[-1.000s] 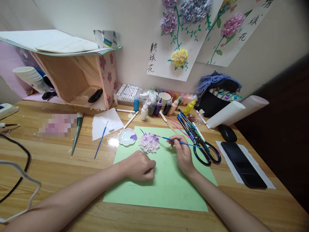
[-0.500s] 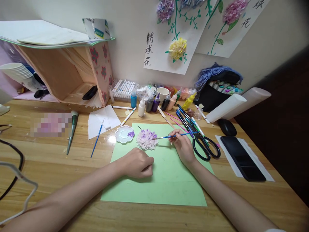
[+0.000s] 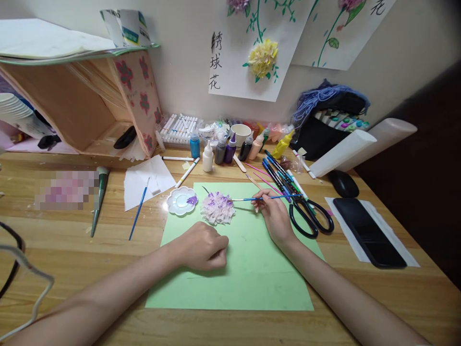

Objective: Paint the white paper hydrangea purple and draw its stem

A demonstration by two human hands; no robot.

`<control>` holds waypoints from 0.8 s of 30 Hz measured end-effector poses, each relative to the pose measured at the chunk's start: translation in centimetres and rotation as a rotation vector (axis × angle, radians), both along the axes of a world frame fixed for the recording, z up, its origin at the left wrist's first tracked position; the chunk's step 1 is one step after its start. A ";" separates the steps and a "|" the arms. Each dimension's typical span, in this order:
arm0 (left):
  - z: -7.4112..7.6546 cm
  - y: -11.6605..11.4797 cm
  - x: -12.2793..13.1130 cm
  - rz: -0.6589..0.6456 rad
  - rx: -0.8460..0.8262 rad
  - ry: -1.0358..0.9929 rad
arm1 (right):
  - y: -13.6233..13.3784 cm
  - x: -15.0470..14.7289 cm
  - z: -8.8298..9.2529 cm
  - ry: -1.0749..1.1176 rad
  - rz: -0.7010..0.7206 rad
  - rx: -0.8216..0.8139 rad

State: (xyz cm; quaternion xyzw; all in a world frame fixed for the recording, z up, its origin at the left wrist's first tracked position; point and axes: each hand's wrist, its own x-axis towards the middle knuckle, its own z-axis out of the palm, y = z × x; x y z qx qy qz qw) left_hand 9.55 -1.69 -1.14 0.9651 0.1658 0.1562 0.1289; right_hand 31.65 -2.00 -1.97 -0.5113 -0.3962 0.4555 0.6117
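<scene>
Fingertips (image 3: 261, 203) of the right hand (image 3: 276, 220) pinch a thin blue brush (image 3: 248, 198) near its middle, the other fingers curled in under it. The brush lies almost level, its tip pointing left and reaching the right edge of a crumpled white flower (image 3: 217, 208) dabbed with purple. The flower sits on the far part of a green sheet (image 3: 252, 274) spread on the desk (image 3: 72, 245). The left hand (image 3: 203, 246) rests on the sheet just this side of the flower, closed in a loose fist; whether it holds anything cannot be told. A white palette (image 3: 178, 202) with a blot of purple paint lies just left of the flower, at the sheet's corner. Black scissors (image 3: 310, 217) lie right of the right hand, among pens. Small bottles (image 3: 216, 153) stand in a row beyond the sheet, and a phone (image 3: 369, 233) lies far right.
</scene>
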 end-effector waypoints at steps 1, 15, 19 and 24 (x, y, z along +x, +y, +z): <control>0.0 0.0 0.0 -0.002 0.003 0.003 | 0.0 0.0 0.0 -0.002 -0.013 0.002; 0.1 0.0 0.1 -0.004 -0.018 -0.007 | 0.0 0.0 0.1 -0.022 -0.003 -0.004; 0.2 0.0 0.1 -0.004 -0.017 -0.014 | 0.0 0.0 0.1 0.011 -0.038 0.006; 0.3 -0.1 0.1 -0.004 0.000 0.007 | -0.3 0.1 -0.1 -0.056 -0.044 0.045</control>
